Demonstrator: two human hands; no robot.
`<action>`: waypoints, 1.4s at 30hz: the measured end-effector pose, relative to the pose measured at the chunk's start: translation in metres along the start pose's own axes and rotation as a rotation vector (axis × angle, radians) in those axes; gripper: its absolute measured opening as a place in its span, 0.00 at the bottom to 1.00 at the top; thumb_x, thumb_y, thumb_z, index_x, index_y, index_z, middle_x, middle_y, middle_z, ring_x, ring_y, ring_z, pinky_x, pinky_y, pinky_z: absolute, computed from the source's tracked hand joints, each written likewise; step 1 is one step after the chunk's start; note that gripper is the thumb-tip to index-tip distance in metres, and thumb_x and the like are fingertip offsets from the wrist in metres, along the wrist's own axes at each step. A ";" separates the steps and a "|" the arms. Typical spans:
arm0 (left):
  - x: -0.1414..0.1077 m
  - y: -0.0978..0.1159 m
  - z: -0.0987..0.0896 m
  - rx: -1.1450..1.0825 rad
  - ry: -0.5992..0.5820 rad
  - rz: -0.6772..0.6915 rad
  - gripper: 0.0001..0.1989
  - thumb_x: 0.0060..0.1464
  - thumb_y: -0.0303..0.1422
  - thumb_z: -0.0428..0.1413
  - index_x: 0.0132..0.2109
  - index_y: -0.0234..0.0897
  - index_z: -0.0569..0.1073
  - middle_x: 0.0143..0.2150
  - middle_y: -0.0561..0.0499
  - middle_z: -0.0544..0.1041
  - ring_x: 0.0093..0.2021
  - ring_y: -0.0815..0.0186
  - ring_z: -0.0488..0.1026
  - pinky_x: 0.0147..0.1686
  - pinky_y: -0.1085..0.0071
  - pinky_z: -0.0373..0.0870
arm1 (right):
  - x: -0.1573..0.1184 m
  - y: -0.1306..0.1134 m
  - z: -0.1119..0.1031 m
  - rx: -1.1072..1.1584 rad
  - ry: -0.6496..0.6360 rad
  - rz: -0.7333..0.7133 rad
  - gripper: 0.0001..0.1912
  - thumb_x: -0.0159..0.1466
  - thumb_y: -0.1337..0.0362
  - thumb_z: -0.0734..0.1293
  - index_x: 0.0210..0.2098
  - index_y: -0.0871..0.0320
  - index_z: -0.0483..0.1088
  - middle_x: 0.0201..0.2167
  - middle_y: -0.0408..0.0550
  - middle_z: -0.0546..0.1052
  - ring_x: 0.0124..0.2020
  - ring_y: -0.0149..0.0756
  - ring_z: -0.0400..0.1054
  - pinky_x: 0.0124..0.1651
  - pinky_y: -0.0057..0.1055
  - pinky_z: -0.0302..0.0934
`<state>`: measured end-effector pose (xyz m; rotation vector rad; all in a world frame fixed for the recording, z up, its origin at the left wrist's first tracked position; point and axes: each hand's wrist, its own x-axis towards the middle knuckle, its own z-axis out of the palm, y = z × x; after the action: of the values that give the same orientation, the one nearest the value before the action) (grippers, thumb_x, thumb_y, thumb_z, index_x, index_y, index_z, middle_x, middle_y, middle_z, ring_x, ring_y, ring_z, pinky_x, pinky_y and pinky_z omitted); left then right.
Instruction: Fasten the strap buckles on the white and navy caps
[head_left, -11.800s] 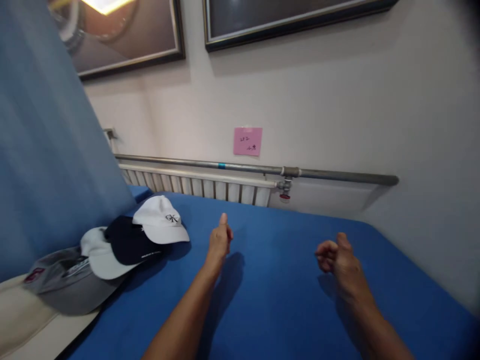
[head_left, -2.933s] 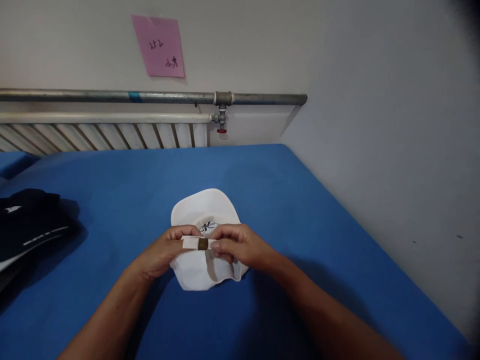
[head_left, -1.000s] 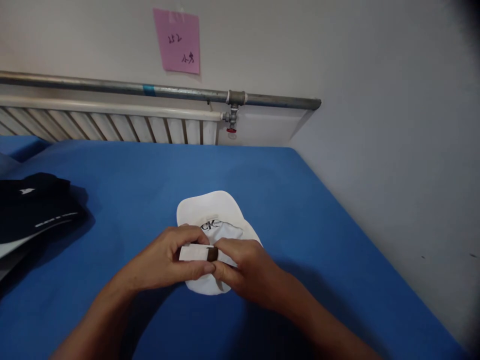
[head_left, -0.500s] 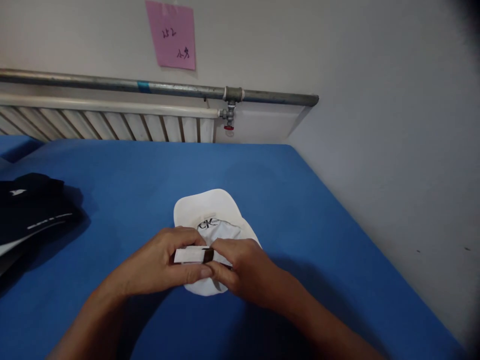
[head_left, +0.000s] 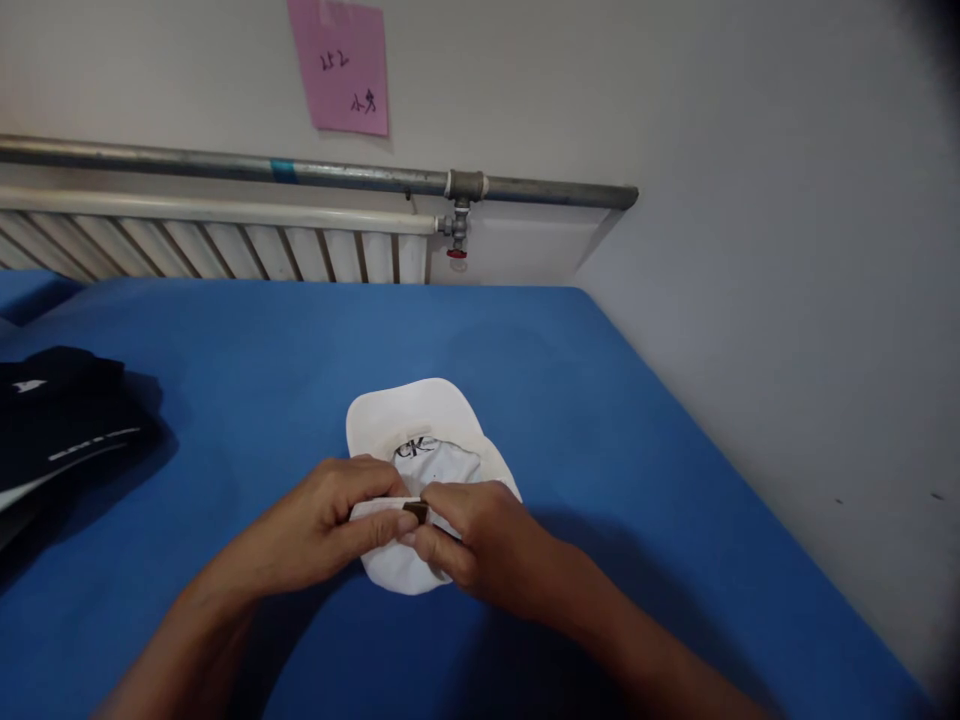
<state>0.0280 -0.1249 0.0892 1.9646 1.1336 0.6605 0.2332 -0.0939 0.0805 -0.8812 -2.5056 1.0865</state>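
Note:
A white baseball cap [head_left: 416, 410] lies on the blue surface, its brim pointing away from me and its inside facing up, with a dark CK print showing. My left hand [head_left: 330, 520] pinches the cap's back strap [head_left: 367, 508] between thumb and fingers. Close against it, my right hand [head_left: 480, 525] grips the strap's other side. A small dark buckle [head_left: 415, 511] shows between the two thumbs. The fingers partly cover the strap and the back of the cap.
Dark folded clothing [head_left: 67, 420] with white lettering lies at the left. Behind the blue surface [head_left: 337, 340] run a white radiator [head_left: 262, 250] and a metal pipe [head_left: 360, 178] with a red-handled valve [head_left: 457, 253]. A pink note [head_left: 345, 70] hangs above; a wall [head_left: 787, 300] borders the right.
My left thumb has moved up onto the strap beside the buckle, and the strap now lies flatter, with its loose end no longer sticking out. The cap has stayed in place.

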 end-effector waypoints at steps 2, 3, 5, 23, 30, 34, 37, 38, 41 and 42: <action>-0.001 0.000 0.000 -0.005 -0.003 -0.017 0.14 0.63 0.36 0.52 0.31 0.34 0.72 0.27 0.55 0.71 0.27 0.72 0.68 0.28 0.77 0.61 | -0.001 0.000 0.000 0.006 -0.005 0.009 0.05 0.64 0.66 0.65 0.31 0.59 0.69 0.27 0.42 0.74 0.26 0.29 0.65 0.29 0.25 0.54; -0.001 0.000 0.000 -0.020 -0.003 -0.032 0.14 0.63 0.36 0.52 0.31 0.34 0.72 0.27 0.55 0.71 0.28 0.72 0.68 0.28 0.77 0.61 | -0.001 0.000 0.000 0.010 0.003 0.009 0.05 0.64 0.65 0.66 0.32 0.59 0.69 0.28 0.42 0.75 0.28 0.30 0.66 0.30 0.26 0.55; -0.002 -0.002 0.001 -0.069 -0.005 -0.082 0.14 0.62 0.38 0.52 0.31 0.35 0.72 0.27 0.55 0.70 0.27 0.72 0.67 0.27 0.76 0.61 | -0.002 0.001 0.000 0.026 0.032 0.000 0.04 0.64 0.64 0.67 0.33 0.58 0.70 0.30 0.44 0.76 0.30 0.32 0.69 0.33 0.26 0.59; 0.000 -0.015 -0.003 -0.682 0.096 -0.292 0.14 0.58 0.41 0.59 0.34 0.36 0.65 0.26 0.58 0.64 0.24 0.75 0.58 0.23 0.78 0.55 | 0.004 0.022 0.013 -0.236 0.316 -0.196 0.10 0.64 0.62 0.69 0.44 0.59 0.71 0.36 0.49 0.80 0.34 0.37 0.74 0.37 0.31 0.63; 0.001 -0.016 -0.002 -0.553 0.090 -0.313 0.13 0.55 0.39 0.61 0.34 0.36 0.67 0.29 0.56 0.68 0.28 0.73 0.61 0.27 0.76 0.59 | 0.005 0.025 0.015 -0.354 0.320 -0.232 0.09 0.67 0.62 0.64 0.40 0.61 0.72 0.33 0.50 0.79 0.32 0.38 0.73 0.35 0.31 0.61; -0.001 -0.017 -0.002 -0.500 0.109 -0.314 0.13 0.55 0.39 0.61 0.34 0.36 0.67 0.29 0.55 0.69 0.29 0.72 0.63 0.28 0.75 0.60 | 0.004 0.024 0.014 -0.369 0.283 -0.220 0.09 0.65 0.61 0.66 0.41 0.61 0.71 0.34 0.51 0.79 0.34 0.39 0.72 0.36 0.33 0.62; -0.001 -0.017 -0.002 -0.468 0.115 -0.319 0.13 0.55 0.39 0.61 0.33 0.36 0.67 0.28 0.56 0.67 0.28 0.72 0.61 0.27 0.75 0.59 | 0.004 0.023 0.014 -0.412 0.273 -0.228 0.10 0.66 0.62 0.65 0.42 0.62 0.71 0.33 0.51 0.78 0.33 0.39 0.72 0.36 0.33 0.62; 0.000 -0.017 -0.001 -0.459 0.115 -0.324 0.14 0.55 0.39 0.61 0.33 0.36 0.67 0.28 0.56 0.67 0.28 0.72 0.61 0.27 0.75 0.59 | 0.004 0.024 0.014 -0.432 0.281 -0.236 0.10 0.66 0.62 0.64 0.42 0.62 0.71 0.32 0.51 0.77 0.32 0.38 0.71 0.35 0.33 0.62; 0.001 -0.015 0.000 -0.435 0.121 -0.328 0.14 0.55 0.40 0.60 0.33 0.36 0.67 0.28 0.55 0.67 0.28 0.72 0.61 0.26 0.75 0.60 | 0.005 0.025 0.016 -0.474 0.322 -0.263 0.10 0.67 0.62 0.63 0.40 0.63 0.72 0.30 0.50 0.77 0.29 0.38 0.70 0.32 0.32 0.61; 0.001 -0.015 0.001 -0.422 0.128 -0.324 0.13 0.56 0.40 0.60 0.34 0.36 0.67 0.29 0.55 0.67 0.28 0.71 0.61 0.27 0.74 0.60 | 0.005 0.026 0.016 -0.479 0.336 -0.271 0.10 0.67 0.63 0.62 0.39 0.63 0.72 0.29 0.50 0.77 0.29 0.37 0.70 0.31 0.32 0.61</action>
<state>0.0221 -0.1192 0.0771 1.3656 1.2376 0.7834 0.2326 -0.0863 0.0506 -0.7280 -2.5247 0.2282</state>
